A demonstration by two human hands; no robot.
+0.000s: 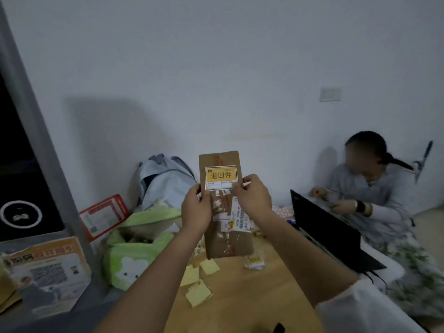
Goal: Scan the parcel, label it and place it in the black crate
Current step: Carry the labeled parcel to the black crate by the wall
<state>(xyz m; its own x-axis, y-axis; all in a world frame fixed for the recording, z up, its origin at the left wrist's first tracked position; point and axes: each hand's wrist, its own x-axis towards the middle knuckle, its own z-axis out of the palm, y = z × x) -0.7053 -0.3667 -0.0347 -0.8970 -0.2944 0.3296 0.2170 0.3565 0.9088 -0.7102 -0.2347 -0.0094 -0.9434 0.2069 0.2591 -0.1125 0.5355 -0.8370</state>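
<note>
A brown cardboard parcel (234, 243) is held upright in front of me, above the wooden table. My left hand (195, 210) grips its left edge at mid height. A yellow and white label (221, 177) with three large characters lies on the parcel's upper face. My right hand (252, 197) pinches the lower right corner of that label against the parcel. A white barcode sticker (241, 218) sits lower on the parcel. No black crate or scanner is in view.
Several yellow backing slips (198, 281) litter the wooden table (252, 296). A green plush bag (134, 248) and a pale backpack (165, 179) lie left of centre. A black laptop (329, 227) stands to the right, with a seated person (374, 195) behind it. An orange printed box (48, 272) is at lower left.
</note>
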